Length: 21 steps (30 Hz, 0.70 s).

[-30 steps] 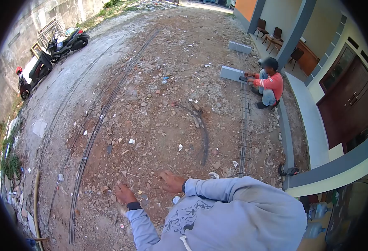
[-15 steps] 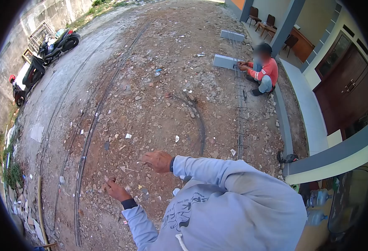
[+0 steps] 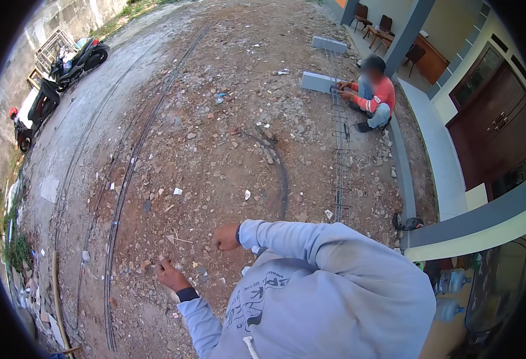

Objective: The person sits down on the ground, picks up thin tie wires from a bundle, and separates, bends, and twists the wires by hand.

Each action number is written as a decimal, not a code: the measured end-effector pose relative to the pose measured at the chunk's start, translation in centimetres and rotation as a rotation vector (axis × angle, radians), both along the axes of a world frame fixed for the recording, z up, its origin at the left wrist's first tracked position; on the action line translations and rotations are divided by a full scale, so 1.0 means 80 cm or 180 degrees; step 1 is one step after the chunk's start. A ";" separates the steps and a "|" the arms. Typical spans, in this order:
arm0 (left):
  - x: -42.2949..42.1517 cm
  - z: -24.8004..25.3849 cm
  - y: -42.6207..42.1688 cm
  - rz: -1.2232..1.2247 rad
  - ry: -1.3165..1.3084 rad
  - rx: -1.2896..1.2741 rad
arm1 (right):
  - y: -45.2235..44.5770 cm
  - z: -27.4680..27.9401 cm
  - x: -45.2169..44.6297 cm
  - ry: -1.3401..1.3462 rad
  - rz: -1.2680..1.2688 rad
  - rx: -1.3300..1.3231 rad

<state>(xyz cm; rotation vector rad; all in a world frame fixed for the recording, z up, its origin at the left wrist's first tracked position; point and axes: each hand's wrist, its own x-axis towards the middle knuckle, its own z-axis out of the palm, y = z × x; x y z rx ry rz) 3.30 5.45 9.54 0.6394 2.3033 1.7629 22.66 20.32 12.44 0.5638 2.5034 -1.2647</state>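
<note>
My left hand [image 3: 172, 276] is low in the middle of the view, over the stony ground, with its fingers curled in. Whatever may be between them is too small to make out. To the right of it and a little higher, my right hand [image 3: 227, 237] is closed into a fist, its inside hidden. Both hands are apart and in front of my grey hooded sweatshirt [image 3: 334, 293]. Below and between them lie small stones and a thin pale stick [image 3: 180, 239].
Long thin steel bars [image 3: 116, 218] run along the ground at left. A rebar cage [image 3: 340, 161] rests partly on grey blocks [image 3: 316, 82], where a person in red [image 3: 382, 94] squats. A dark curved hose-like strip [image 3: 284, 179] lies mid-ground. Motorbikes [image 3: 80, 64] stand by the wall.
My right hand has gone from fingers stretched out to a fist, and sits slightly lower and to the right. My left hand has shifted slightly to the right and down. The view has shifted slightly.
</note>
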 end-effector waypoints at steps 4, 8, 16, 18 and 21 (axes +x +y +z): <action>-0.019 -0.014 -0.008 0.0012 0.0286 -0.0408 | -0.008 0.011 0.008 -0.0569 0.0606 -0.2142; -0.016 -0.019 -0.012 0.0255 -0.0063 0.0116 | 0.011 0.012 0.019 0.0698 -0.0503 -0.2137; -0.016 -0.020 0.046 -0.0156 0.0219 -0.0425 | 0.054 -0.041 0.046 0.0729 -0.1572 0.0813; -0.005 -0.009 0.076 -0.0219 0.0634 -0.0389 | 0.050 -0.063 0.054 0.0253 -0.1078 0.0833; -0.005 -0.008 0.095 -0.0358 0.0691 -0.0453 | 0.039 -0.083 0.065 0.0125 -0.0230 -0.0213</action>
